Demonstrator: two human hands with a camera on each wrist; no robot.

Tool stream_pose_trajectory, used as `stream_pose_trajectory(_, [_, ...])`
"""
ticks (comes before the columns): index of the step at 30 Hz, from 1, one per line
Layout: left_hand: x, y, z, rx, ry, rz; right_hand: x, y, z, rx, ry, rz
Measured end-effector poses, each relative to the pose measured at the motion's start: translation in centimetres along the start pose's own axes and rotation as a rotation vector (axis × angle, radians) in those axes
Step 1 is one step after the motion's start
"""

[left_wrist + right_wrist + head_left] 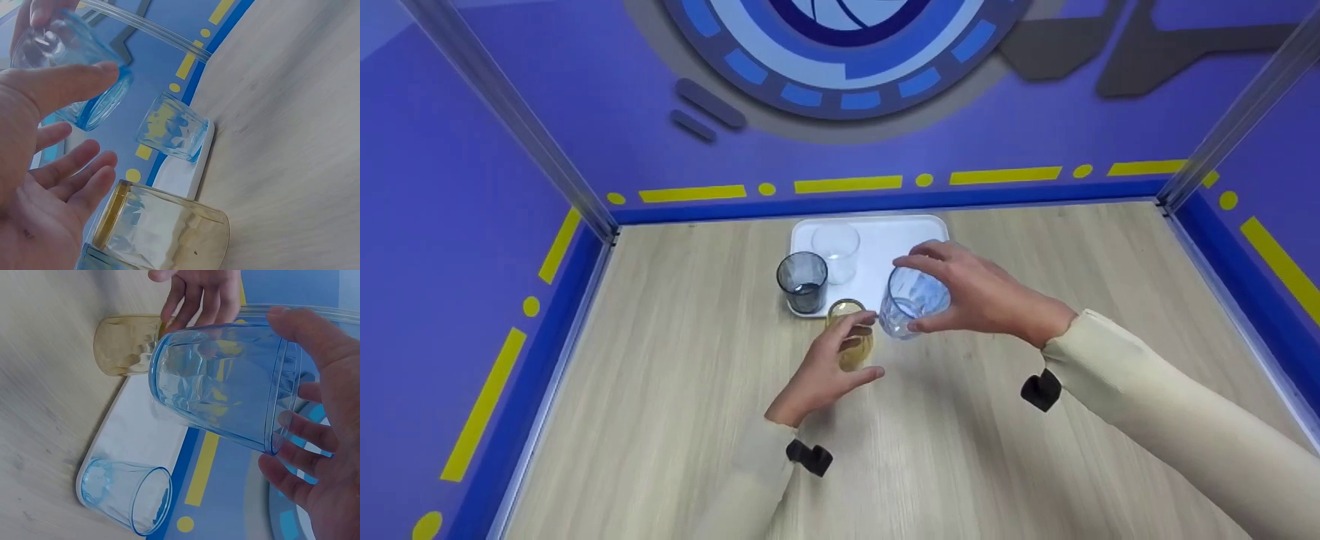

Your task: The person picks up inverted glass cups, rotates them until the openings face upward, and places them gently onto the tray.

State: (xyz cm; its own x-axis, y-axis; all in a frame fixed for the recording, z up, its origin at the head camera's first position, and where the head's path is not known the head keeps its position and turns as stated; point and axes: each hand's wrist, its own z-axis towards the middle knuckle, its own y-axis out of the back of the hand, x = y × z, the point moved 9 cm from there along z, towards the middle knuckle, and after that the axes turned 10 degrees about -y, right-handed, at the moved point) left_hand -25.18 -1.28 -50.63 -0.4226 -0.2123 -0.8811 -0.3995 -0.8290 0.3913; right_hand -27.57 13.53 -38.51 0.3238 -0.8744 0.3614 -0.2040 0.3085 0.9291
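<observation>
My right hand holds a faceted blue glass up off the table, thumb on one side and fingers on the other near its upper end. My left hand is spread beside a yellow glass, with nothing in its grasp. That yellow glass stands on the table at the front edge of a white tray, partly hidden by the left fingers in the head view. On the tray, a second blue glass stands at one corner, mostly behind my right hand in the head view.
At the tray's front left corner stands a dark grey glass. Just behind it on the tray is a clear glass. Blue-purple panels with yellow marks wall in the wooden table at the back and both sides.
</observation>
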Motion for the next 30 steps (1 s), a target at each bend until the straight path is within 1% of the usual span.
stream_pose_trajectory(4, [-0.2, 0.4, -0.7, -0.058, -0.032, 0.01, -0.1, 0.6, 0.7, -0.031, 0.007, 0.005])
stream_pose_trajectory(9, [-0.1, 0.7, -2.0, -0.11, -0.049, 0.01, -0.3, 0.8, 1.7, -0.054, -0.013, 0.007])
stream_pose_trajectory(17, [0.7, 1.3, -3.1, -0.186, -0.024, -0.006, -0.9, 1.2, 3.0, -0.093, -0.032, -0.007])
stream_pose_trajectory(20, [1.0, 1.4, -3.3, -0.199, -0.007, 0.009, -1.1, 1.3, 3.6, -0.107, -0.042, -0.009])
stream_pose_trajectory(24, [1.3, 1.5, -3.5, -0.198, 0.011, 0.025, -1.3, 1.3, 4.1, -0.123, -0.053, -0.011])
stream_pose_trajectory(30, [1.3, 1.6, -3.6, -0.202, 0.014, 0.019, -1.2, 1.1, 4.8, -0.13, -0.055, -0.002])
